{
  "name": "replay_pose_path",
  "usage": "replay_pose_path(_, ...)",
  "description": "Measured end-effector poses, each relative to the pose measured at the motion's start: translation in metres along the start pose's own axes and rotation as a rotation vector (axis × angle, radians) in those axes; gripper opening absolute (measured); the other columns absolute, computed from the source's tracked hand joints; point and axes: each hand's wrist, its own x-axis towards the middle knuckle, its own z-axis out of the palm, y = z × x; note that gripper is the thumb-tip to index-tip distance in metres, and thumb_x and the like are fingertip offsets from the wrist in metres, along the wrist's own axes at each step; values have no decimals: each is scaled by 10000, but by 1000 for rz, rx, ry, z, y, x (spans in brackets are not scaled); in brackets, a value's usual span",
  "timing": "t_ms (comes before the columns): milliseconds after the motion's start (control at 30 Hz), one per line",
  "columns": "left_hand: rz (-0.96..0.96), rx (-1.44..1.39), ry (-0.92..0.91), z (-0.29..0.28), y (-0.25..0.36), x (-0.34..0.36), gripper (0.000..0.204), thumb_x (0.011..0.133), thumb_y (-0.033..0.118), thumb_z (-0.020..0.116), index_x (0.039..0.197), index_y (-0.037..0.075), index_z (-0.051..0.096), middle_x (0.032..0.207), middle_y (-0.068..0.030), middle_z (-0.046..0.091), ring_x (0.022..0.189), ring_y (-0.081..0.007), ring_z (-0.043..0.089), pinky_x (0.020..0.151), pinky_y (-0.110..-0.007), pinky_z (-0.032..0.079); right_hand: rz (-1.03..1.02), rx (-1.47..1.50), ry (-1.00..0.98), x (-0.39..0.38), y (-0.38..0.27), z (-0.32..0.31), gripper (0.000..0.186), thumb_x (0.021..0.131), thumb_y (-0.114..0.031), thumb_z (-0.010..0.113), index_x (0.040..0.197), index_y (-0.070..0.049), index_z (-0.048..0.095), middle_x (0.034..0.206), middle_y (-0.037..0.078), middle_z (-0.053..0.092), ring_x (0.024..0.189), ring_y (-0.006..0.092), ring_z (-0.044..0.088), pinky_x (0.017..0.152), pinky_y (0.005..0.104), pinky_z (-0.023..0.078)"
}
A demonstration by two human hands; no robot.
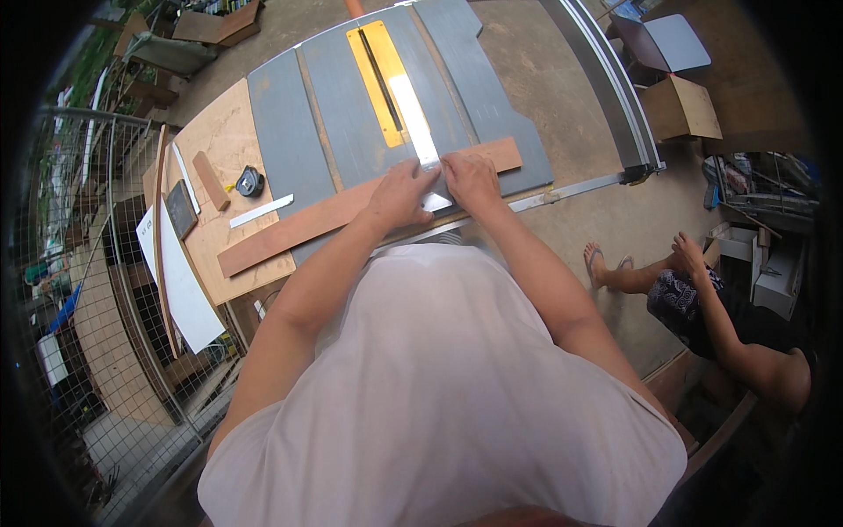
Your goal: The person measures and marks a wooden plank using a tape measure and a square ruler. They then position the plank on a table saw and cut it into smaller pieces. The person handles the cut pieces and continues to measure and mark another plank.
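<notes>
A long reddish-brown board (299, 226) lies slantwise over the near part of a grey table saw top (329, 97). Across the board rests a shiny metal square (410, 105), its long blade pointing away from me beside the yellow throat plate (369, 75). My left hand (402, 195) is closed at the square's near end, its fingers also on the board. From the other side my right hand (471, 183) closes on the same part, fingertips against the metal. The fingers partly cover the square's wider near end.
Left of the saw, a plywood surface (230, 119) carries a tape measure (250, 182), a short wood block (211, 180) and a white strip (262, 211). A metal rail (580, 186) runs along the near right edge. Another person (738, 316) sits at right. Wire fencing (114, 263) stands left.
</notes>
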Motion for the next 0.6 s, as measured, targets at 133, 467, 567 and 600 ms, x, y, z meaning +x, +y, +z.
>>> replay_pose_path(133,15,8,33,3,-2,0,858,630,259,835,1415,138,510,1280,-221,507,1188,-401,500,1028,-473,434,-49,-107,-48,-5,-1,-3,117,881,-173,609,916,-99,692,827,139,691,875,356,655,791,497,464)
replay_pose_path(467,-11,4,33,4,0,-3,870,623,270,841,1419,147,513,1331,-232,492,1217,-406,490,1055,-465,428,182,158,-59,-31,-4,-41,225,900,-167,575,1039,-59,713,898,188,718,869,368,693,778,466,529)
replay_pose_path(567,-9,1,12,2,0,-2,875,624,272,840,1424,148,508,1364,-245,478,1239,-415,480,1066,-470,421,242,323,16,-14,6,-26,265,923,-181,560,1101,-53,708,918,196,716,886,366,691,792,434,536)
replay_pose_path(600,-7,-1,4,2,-1,-2,877,625,273,840,1426,148,505,1376,-250,471,1246,-418,477,1071,-472,419,252,368,13,-9,8,-21,275,929,-188,558,1117,-54,706,929,200,715,894,370,690,797,429,537)
